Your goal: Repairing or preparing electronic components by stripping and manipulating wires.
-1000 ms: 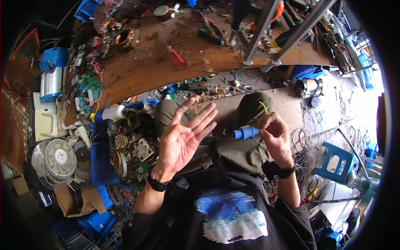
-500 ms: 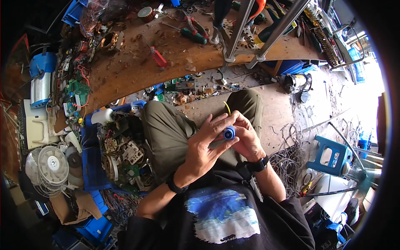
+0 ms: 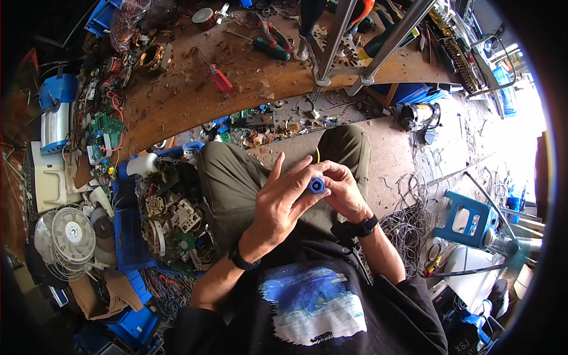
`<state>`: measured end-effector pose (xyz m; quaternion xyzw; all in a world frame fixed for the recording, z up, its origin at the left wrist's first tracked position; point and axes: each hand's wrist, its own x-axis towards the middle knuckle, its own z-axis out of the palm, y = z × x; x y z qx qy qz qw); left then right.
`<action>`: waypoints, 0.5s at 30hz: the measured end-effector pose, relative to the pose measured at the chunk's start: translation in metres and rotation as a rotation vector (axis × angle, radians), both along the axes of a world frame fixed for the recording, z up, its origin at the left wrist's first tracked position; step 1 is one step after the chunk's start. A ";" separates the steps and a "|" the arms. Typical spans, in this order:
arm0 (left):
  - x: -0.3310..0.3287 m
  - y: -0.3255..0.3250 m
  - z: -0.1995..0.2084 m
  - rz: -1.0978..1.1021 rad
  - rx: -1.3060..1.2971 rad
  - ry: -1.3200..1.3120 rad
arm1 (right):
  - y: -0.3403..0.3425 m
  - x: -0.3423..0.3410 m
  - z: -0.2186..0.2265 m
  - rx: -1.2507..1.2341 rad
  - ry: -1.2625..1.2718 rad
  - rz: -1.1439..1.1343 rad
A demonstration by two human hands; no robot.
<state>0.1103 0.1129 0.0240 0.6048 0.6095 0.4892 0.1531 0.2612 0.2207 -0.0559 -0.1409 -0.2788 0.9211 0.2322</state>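
The left hand [image 3: 279, 204] bends thumb and fingers around one side of a blue plastic part [image 3: 316, 186], which is above the lap; one finger stands raised. If this grip becomes loose, the part, rather round, could perhaps turn or slip down. A yellow strand [image 3: 318, 155] rises just behind it and might be bent by the knuckles; whether they are joined, I cannot tell. The right hand [image 3: 348, 195] closes its fingers on the other side, so too much pressure could push the part away.

Around, from the left: a blue crate [image 3: 127, 251] full of scrap parts, near the knee; a red screwdriver [image 3: 221, 80] lying on the wooden surface [image 3: 160, 106]; a tangle of grey cable [image 3: 405, 222], which could hide a dropped piece; a blue stool [image 3: 484, 228].
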 end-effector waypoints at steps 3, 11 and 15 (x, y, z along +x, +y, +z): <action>0.000 0.000 0.000 0.012 0.028 -0.013 | 0.001 0.000 -0.001 -0.004 0.013 0.017; -0.002 0.002 0.000 0.050 0.009 -0.042 | -0.002 0.000 -0.008 0.028 0.002 0.059; -0.002 0.003 0.001 0.050 -0.017 -0.019 | -0.007 -0.002 -0.009 0.011 0.037 0.057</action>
